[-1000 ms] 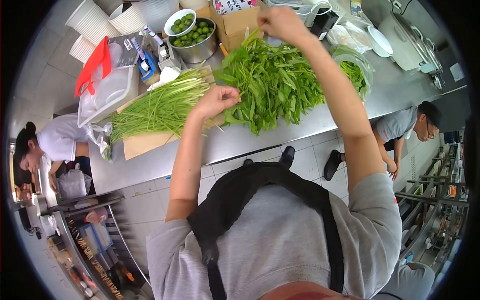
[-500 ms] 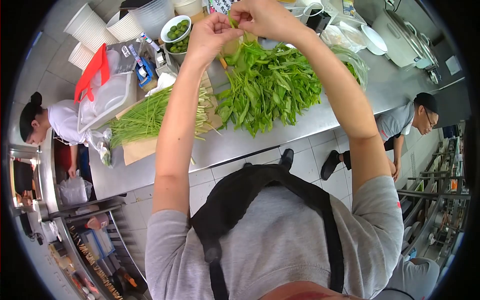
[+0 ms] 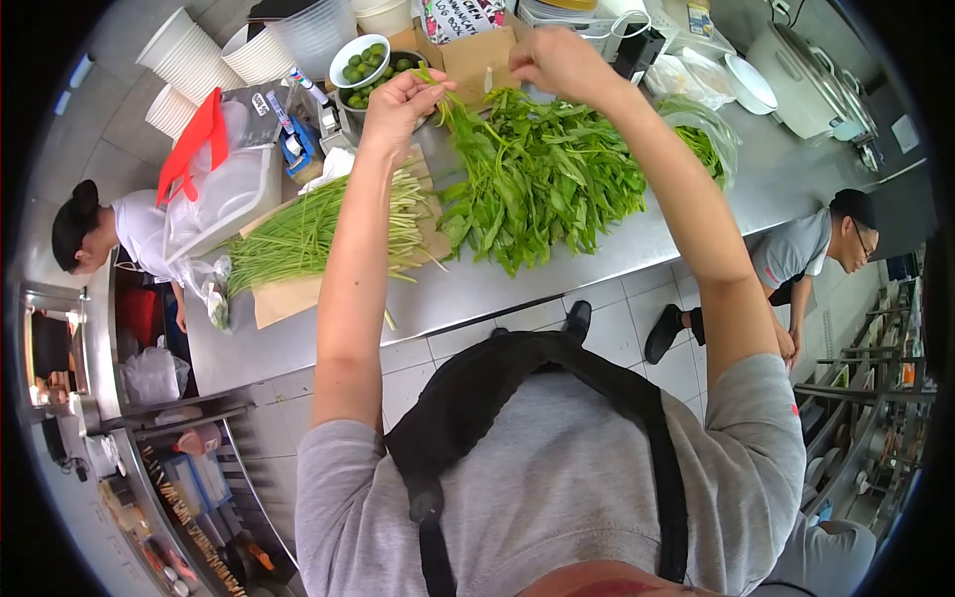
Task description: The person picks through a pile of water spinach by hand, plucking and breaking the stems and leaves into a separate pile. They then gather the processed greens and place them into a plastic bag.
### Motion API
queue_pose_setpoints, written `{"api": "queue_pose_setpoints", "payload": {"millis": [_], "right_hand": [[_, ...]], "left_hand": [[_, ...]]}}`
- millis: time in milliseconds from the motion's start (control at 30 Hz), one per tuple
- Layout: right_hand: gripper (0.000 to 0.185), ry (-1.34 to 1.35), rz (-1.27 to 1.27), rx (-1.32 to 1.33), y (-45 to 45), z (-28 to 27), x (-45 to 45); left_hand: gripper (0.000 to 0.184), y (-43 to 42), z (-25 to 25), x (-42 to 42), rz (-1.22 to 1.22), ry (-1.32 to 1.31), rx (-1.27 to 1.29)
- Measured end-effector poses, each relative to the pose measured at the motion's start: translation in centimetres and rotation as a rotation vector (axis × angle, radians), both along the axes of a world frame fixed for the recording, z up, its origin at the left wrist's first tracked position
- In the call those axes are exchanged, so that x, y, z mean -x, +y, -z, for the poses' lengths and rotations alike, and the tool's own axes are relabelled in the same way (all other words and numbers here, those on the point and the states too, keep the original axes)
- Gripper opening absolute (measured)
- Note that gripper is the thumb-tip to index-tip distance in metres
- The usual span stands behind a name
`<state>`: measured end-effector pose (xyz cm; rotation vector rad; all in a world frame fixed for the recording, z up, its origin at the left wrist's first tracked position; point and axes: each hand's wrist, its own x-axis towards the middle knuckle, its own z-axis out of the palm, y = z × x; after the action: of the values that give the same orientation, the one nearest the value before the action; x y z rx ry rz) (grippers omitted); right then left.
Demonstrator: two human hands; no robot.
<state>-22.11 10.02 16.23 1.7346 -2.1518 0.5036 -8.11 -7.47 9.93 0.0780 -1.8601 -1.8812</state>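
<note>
My left hand is closed in a pinch on a green leafy stem, just in front of the bowls of small green limes. My right hand is up above the leafy pile, its fingers curled; whatever they hold, if anything, cannot be made out. Below both hands a large heap of leafy greens lies on the steel table. To the left of the heap, long thin green stalks lie on brown cardboard, partly behind my left forearm.
Stacked white cups, a red strap and a clear-lidded tray stand at the left. A bag of greens, a white bowl and a large cooker are at the right. One person is left, another right.
My hands first came together above the greens, then moved apart. My left hand is now at the left with a stem, my right hand to the right. The person at the left has shifted.
</note>
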Motion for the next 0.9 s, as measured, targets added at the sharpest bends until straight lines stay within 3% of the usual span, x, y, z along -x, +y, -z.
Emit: {"api": "queue_pose_setpoints", "payload": {"millis": [200,300,367,433,567,700,767,900], "right_hand": [[0.029,-0.308,-0.166,-0.031,-1.2,2.9,-1.9],[0.028,-0.45,-0.203,-0.109,-1.7,3.0,-2.8],[0.028,-0.4,-0.168,-0.194,-1.6,3.1,-3.2],[0.025,-0.19,0.129,-0.525,-1.4,3.1,-3.8],[0.021,-0.036,0.246,-0.574,-1.3,5.6,-2.0],[0.023,-0.043,0.338,-0.459,-1.6,3.8,-1.7],[0.022,-0.145,0.229,-0.043,-2.3,2.1,-2.5],[0.017,-0.32,0.021,0.087,-3.7,-0.2,-4.4]], "left_hand": [[0.018,-0.2,-1.0,-1.0,0.132,0.054,-0.257],[0.02,-0.2,-1.3,-1.2,0.188,0.052,-0.309],[0.021,-0.5,-1.3,-1.2,0.195,0.119,-0.385],[0.022,-1.4,-1.3,-1.6,0.194,0.152,-0.428],[0.022,-2.7,-1.8,-2.5,0.154,0.198,-0.528],[0.026,-3.8,-1.6,-2.7,0.211,0.199,-0.542],[0.027,-3.9,-1.5,-2.3,0.215,0.19,-0.551],[0.027,-2.8,-1.7,-1.6,0.242,0.165,-0.563]]}}
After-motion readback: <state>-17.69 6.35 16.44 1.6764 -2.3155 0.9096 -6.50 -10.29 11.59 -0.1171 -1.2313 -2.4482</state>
